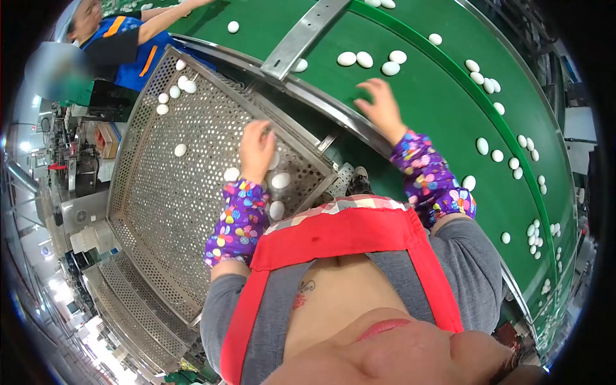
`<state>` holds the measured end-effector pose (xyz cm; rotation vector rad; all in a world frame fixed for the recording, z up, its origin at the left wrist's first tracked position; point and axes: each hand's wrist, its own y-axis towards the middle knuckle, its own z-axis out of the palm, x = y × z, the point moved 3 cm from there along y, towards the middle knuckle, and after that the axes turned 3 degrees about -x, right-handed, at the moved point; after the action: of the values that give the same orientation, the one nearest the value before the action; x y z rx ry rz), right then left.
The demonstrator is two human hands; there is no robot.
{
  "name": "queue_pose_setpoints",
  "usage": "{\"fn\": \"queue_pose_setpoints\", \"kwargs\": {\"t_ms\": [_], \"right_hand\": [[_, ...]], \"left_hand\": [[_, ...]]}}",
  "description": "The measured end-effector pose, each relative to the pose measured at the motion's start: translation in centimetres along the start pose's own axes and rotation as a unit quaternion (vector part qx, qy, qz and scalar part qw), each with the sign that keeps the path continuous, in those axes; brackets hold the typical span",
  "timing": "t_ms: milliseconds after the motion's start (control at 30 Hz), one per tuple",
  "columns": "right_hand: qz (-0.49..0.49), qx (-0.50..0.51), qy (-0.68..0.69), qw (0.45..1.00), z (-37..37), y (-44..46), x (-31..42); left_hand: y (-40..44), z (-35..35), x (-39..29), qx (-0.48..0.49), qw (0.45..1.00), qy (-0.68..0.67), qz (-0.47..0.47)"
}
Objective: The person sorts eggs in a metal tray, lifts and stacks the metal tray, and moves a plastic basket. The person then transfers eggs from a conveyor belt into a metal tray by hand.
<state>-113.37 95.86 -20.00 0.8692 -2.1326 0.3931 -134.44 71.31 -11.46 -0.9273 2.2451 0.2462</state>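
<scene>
My left hand (256, 151) hovers over a perforated metal tray (186, 192). Its fingers are loosely bent and apart, and no egg shows in them. Around that wrist lie several white eggs, among them one egg (280, 180) to the right and another egg (231, 174) to the left. My right hand (380, 109) is stretched over the near edge of a green conveyor belt (436, 115), fingers apart and holding nothing visible. Nearest to it on the belt are a white egg (390, 68) and a few others. Both forearms wear purple flowered sleeves.
A metal rail (359, 125) edges the belt beside the tray. A metal bar (305, 38) crosses the belt, and a green divider (478, 93) curves along it with several eggs nearby. At upper left a co-worker in blue (138, 61) reaches over the belt. More perforated trays (135, 308) stand lower left.
</scene>
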Motion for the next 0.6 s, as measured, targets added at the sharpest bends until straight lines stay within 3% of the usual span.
{"fn": "queue_pose_setpoints", "kwargs": {"t_ms": [100, 200, 333, 433, 500, 600], "right_hand": [[0.134, -0.059, -0.057, 0.988, -1.8, 2.3, -12.4], [0.246, -0.062, -0.062, 0.965, -1.9, 4.2, -19.8], [0.251, -0.036, -0.092, 0.963, -0.5, 6.8, -22.5], [0.298, 0.041, -0.1, 0.948, 0.1, 6.6, -21.1], [0.237, 0.047, -0.136, 0.961, 0.7, 6.8, -20.8], [0.188, 0.058, -0.198, 0.96, 0.5, 6.0, -18.6]], "left_hand": [[4.9, 6.1, -4.2, 0.076, 0.993, -0.025, 0.083], [8.9, 13.1, -3.3, 0.124, 0.986, 0.075, 0.086], [13.9, 20.0, 0.4, 0.161, 0.957, 0.225, 0.084], [15.7, 21.8, 2.7, 0.19, 0.919, 0.343, 0.041], [16.7, 23.2, 3.9, 0.261, 0.904, 0.337, -0.016], [16.5, 26.5, 3.7, 0.21, 0.946, 0.242, 0.041]]}}
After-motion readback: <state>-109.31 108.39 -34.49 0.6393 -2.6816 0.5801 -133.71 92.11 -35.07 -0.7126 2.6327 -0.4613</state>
